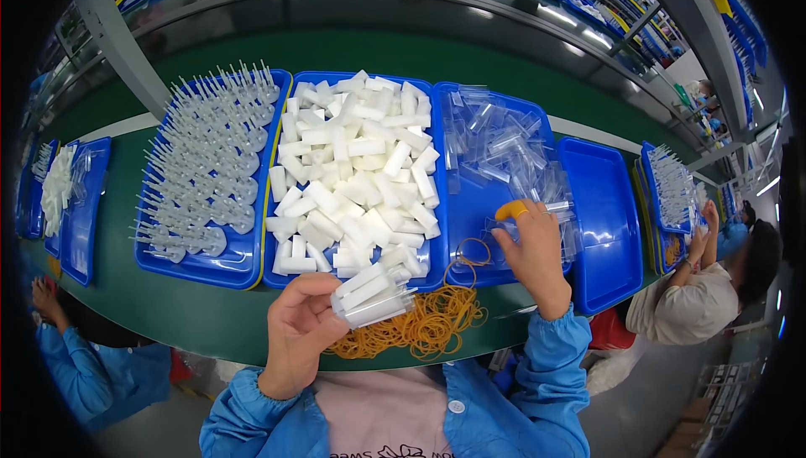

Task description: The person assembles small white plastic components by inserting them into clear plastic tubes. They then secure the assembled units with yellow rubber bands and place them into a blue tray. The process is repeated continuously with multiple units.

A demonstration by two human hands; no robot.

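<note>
My left hand (298, 332) is closed around a small bundle of white foam blocks in clear plastic (369, 293), held above the near edge of the table. A pile of orange rubber bands (428, 324) lies just beneath and beside that bundle. Over the near part of a blue tray of clear plastic sleeves (504, 135) is my right hand (535, 248), its thumb and index finger apart. An orange finger cot (510, 209) covers one fingertip. Clear pieces lie under and beside these fingers; whether they touch one is hard to make out.
A blue tray heaped with white foam blocks (353, 172) stands in the middle. Left of it, another tray holds translucent parts with thin upright stems (206, 164). A bare blue tray (603, 223) stands at the right. Co-workers sit at both sides, one at the right (688, 298).
</note>
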